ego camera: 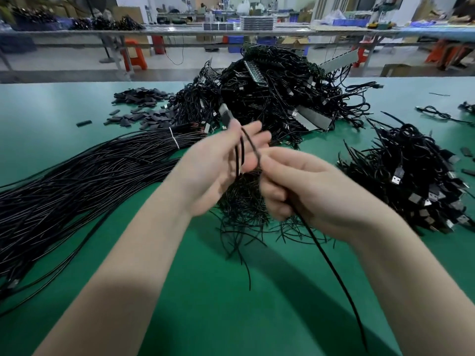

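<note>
Our fingers (275, 201) on the right hand (308, 191) are curling closed round 1 black cable (334, 276), clamping it in the fist just beside the other hand, while its free length is trailing down toward us and hanging off the near edge of the green surface (231, 317). The left hand (216, 165) is lying much more open: its fingers (257, 136) are stretching nearly straight, and the thumb seems to be pinching the cable just below its USB plug (224, 113), which is sticking up above the hand; motion blur is keeping us from telling the pinch exactly. About 2 strands are running across the left palm, so we are judging that we are winding the cable into a small coil, with only the first turns made and most of the length not yet taken up. The next move is calling for the right hand to feed more slack round the left fingers without letting the plug end slip or the loops spring apart. Both hands are hovering above a scatter of short black ties (244, 217). A long tied bundle of cables (102, 181) is lying to our left, a tangled heap (277, 91) is sitting beyond the hands, and a pile of coiled cables (411, 181) is resting to our right.
</note>
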Tool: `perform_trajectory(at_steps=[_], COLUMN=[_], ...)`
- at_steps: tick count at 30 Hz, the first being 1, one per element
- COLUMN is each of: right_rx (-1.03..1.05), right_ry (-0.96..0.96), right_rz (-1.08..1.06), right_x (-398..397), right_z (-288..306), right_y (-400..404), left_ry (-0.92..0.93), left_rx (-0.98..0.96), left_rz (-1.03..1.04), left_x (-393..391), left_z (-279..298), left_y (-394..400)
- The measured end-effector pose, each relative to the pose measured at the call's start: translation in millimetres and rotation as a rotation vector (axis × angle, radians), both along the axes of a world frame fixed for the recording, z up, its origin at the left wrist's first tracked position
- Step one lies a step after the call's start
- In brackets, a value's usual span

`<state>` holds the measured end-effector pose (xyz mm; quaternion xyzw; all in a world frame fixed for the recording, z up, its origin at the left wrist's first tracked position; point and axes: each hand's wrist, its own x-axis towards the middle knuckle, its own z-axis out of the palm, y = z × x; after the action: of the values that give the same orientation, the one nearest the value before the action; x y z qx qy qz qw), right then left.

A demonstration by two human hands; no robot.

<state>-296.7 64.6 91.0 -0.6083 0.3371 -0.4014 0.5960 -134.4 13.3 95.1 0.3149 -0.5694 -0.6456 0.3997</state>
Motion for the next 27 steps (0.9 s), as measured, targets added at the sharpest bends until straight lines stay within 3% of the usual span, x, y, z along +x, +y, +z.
perform_trajectory(at_steps=[3, 6, 7, 10, 11, 13, 15, 17, 19, 21, 24, 27], right_rx=[0.139, 0.154, 0.125, 0.061, 0.057, 0.045, -0.014, -0.056, -0.025, 0.06, 0.14, 0.039], right_ry=[-0.018, 0.281, 0.386, 0.457, 0.416, 0.305, 0.214, 0.174, 0.172, 0.169, 0.27, 0.515], right_rz=[0.173, 0.113, 0.031, -0.184, -0.221, -0.279, -0.301, -0.252, -0.128, 0.006, 0.021, -0.03], right_x=[6, -6, -11, -29, -33, -35, -31, -22, -11, -1, -1, -13], right_z=[-17, -31, -32, -25, -20, -9, 1, 4, 0, -7, -15, -17], right_y=[-4, -12, -14, -18, -18, -17, -13, -8, -4, -3, -7, -9], left_ry=[0.312, 0.308, 0.177, -0.618, -0.69, -0.634, -0.551, -0.308, 0.014, 0.218, 0.286, 0.187], left_rx=[0.066, 0.016, -0.024, -0.154, -0.155, -0.138, -0.116, -0.023, 0.123, 0.213, 0.223, 0.147], left_rz=[-0.165, -0.308, -0.344, -0.496, -0.516, -0.42, -0.178, -0.001, 0.034, 0.024, 0.043, 0.074], left_x=[14, 27, 29, 26, 24, 16, 11, 1, -3, -2, -5, -9], left_z=[15, 28, 31, 28, 25, 15, 3, 0, 5, 8, 10, 7], left_y=[3, 10, 12, 16, 17, 16, 10, 5, 5, 7, 12, 15])
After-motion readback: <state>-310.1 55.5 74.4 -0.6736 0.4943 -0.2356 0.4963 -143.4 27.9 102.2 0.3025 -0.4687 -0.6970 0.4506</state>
